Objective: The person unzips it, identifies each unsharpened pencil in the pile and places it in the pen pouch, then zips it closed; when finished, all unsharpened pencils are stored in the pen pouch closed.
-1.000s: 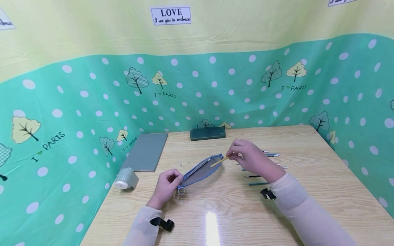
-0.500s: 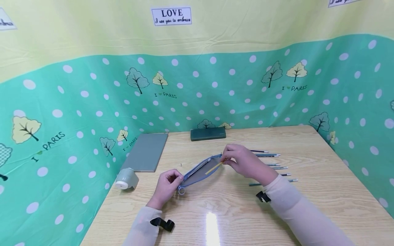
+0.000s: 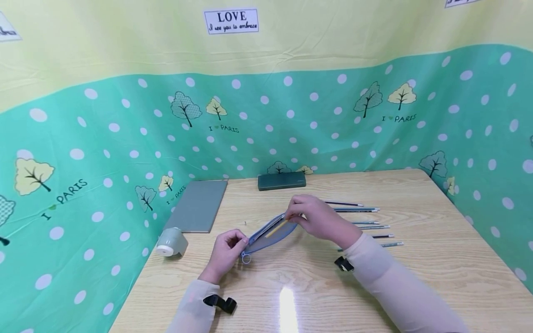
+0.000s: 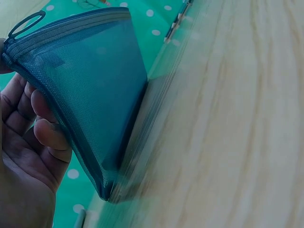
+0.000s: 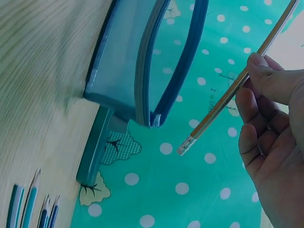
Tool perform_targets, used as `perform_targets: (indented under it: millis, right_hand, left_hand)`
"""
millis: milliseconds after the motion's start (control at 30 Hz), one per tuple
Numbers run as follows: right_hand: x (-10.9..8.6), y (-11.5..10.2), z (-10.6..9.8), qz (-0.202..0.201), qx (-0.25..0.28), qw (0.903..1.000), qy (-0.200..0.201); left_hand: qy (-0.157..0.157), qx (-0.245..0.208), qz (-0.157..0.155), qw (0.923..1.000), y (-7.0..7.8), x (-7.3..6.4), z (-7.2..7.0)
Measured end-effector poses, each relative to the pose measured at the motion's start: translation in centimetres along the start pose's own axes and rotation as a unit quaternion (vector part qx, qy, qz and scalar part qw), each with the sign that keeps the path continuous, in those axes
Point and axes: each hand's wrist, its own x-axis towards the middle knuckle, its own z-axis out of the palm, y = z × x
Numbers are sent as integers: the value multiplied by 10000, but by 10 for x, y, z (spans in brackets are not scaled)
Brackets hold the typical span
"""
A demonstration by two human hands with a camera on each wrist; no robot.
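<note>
A blue mesh zip pouch stands on the table with its zipper open along the top. My left hand pinches its near corner, beside the ring-shaped zipper pull; in the left wrist view, fingers lie against the pouch's side edge. Over the pouch's opening, my right hand holds a yellow pencil between thumb and fingers. The right wrist view shows the pencil's eraser end pointing away from the palm. In the head view, the right hand covers the pouch's far corner.
Several pencils lie spread at the right, partly behind the right arm. A dark green case sits at the back edge. To the left are a flat grey board and a rounded grey-green and white object.
My right hand has moved left, bringing the pencil from beside the pouch's far end to over its opening. The left hand and pouch have stayed almost still.
</note>
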Motion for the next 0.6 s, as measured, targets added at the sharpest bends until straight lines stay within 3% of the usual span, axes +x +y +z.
perform_targets:
  millis: [267, 600]
  right_hand:
    - [0, -6, 11, 135, 56, 9995, -297]
    - [-1, -8, 24, -74, 75, 9997, -227]
  left_hand:
    - [25, -28, -8, 10000, 1, 0, 0]
    - [33, -75, -87, 9999, 1, 0, 0]
